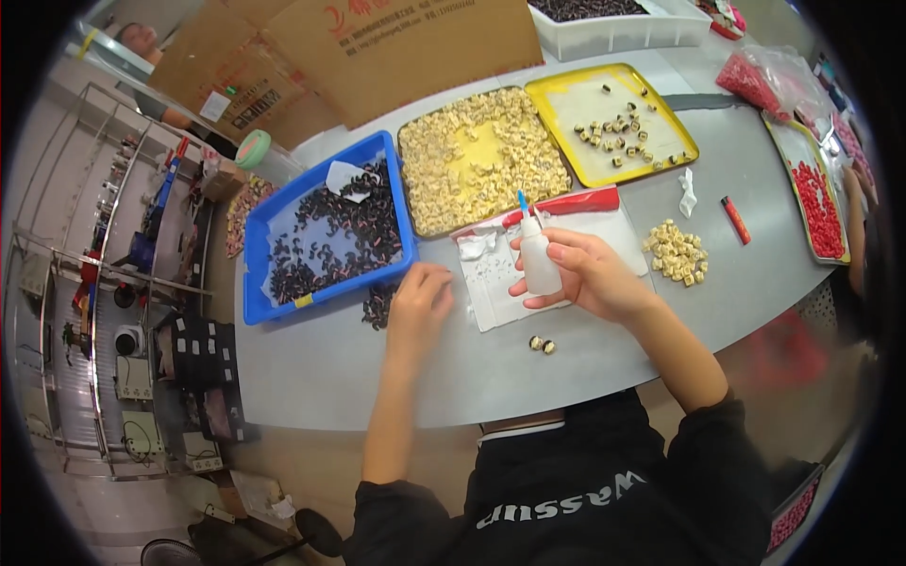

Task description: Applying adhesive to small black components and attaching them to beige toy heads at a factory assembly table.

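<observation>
Bottle (541, 268) points tip-up in the right hand (593, 271), grasped between thumb and fingers above the white board (491, 307); too hard a squeeze, or a tilt, could spill its contents onto the two beads (542, 346) at six o'clock. Near nine o'clock the left hand (422, 291) curls beside loose black pieces (376, 309), whether gripping one I cannot tell, and a careless wrist sweep could scatter them.

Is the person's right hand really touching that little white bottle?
Touching. The head view shows the right hand gripping the white bottle, its fingers passing behind, fingertips showing at the bottle's left side.
</observation>
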Available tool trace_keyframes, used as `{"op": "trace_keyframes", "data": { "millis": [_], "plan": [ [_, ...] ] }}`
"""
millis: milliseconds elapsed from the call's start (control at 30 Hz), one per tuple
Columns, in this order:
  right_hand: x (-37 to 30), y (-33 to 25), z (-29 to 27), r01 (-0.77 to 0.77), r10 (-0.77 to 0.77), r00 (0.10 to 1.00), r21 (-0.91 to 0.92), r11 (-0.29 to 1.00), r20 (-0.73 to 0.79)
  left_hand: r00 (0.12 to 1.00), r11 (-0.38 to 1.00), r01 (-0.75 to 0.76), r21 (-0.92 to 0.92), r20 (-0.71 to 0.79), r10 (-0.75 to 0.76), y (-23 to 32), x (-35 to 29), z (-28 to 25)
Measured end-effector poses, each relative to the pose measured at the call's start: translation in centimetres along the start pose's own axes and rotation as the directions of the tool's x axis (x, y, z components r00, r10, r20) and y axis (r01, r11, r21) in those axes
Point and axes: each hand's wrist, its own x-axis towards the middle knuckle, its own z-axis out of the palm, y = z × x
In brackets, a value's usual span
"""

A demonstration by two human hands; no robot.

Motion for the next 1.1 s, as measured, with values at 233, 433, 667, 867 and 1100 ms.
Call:
{"op": "trace_keyframes", "data": {
  "millis": [233,433,667,867,1100],
  "plan": [
    [0.4,-0.2,0.1,0.041,-0.039,0.989,0.008,0.999,-0.145,0.994,0.987,0.029,-0.161,-0.103,-0.047,2.2,0.7,-0.8],
    [0.5,-0.6,-0.5,0.152,-0.148,0.948,-0.006,0.988,-0.282,0.998,0.931,0.013,-0.364,0.056,0.008,4.0,1.4,-0.7],
    [0.7,-0.1,-2.2,0.352,-0.303,0.883,0.078,0.933,-0.358,0.995,0.774,0.095,-0.625,0.089,-0.051,5.5,1.3,1.3],
    [1.0,0.2,-2.2,0.317,-0.267,0.903,0.1,0.943,-0.337,0.996,0.786,0.088,-0.612,0.059,-0.066,4.8,0.5,2.0],
    [1.1,0.8,-2.3,0.271,-0.207,0.926,0.174,0.947,-0.317,0.997,0.799,0.051,-0.599,0.082,-0.002,5.0,0.1,2.6]
  ]
}}
